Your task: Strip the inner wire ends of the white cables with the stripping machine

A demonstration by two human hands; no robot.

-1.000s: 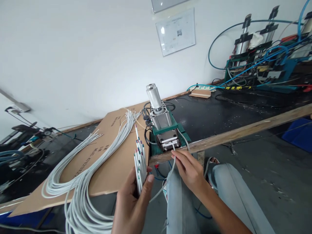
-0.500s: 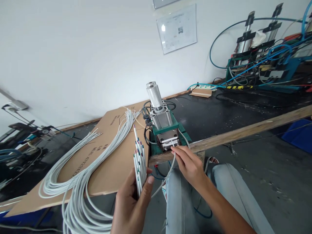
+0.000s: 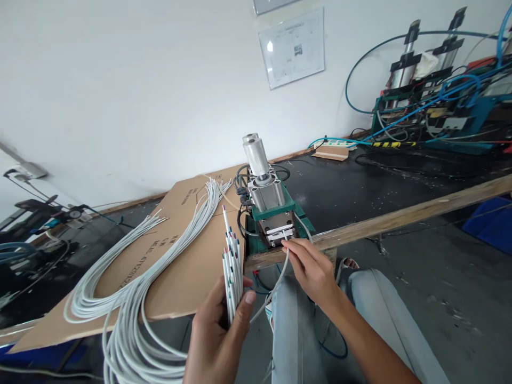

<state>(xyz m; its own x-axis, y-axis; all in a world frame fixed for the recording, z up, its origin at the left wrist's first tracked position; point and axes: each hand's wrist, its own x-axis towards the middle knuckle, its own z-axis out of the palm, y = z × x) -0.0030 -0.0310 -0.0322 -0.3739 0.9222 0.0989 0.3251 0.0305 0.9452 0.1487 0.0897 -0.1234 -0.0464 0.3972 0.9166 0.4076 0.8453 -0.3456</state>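
My left hand (image 3: 224, 325) is closed around a bundle of white cables (image 3: 232, 272), held upright with small coloured tips at their upper ends. Between the fingertips of my right hand (image 3: 314, 272) is a single white cable (image 3: 282, 274). Its end sits in the front slot of a small pneumatic machine (image 3: 276, 229) with a green plate and a knurled silver knob (image 3: 256, 154) on top. The cable's other end droops down behind my left hand.
Long looped white cables (image 3: 160, 272) lie on a flat cardboard sheet (image 3: 192, 290) to the left. A wooden edge (image 3: 400, 216) runs along the black bench (image 3: 340, 186). More machines with blue hoses (image 3: 440, 96) stand at the far right, near a power strip (image 3: 334, 143).
The left hand and its bundle have shifted very slightly to the right in view. The right hand still holds the cable at the machine's slot.
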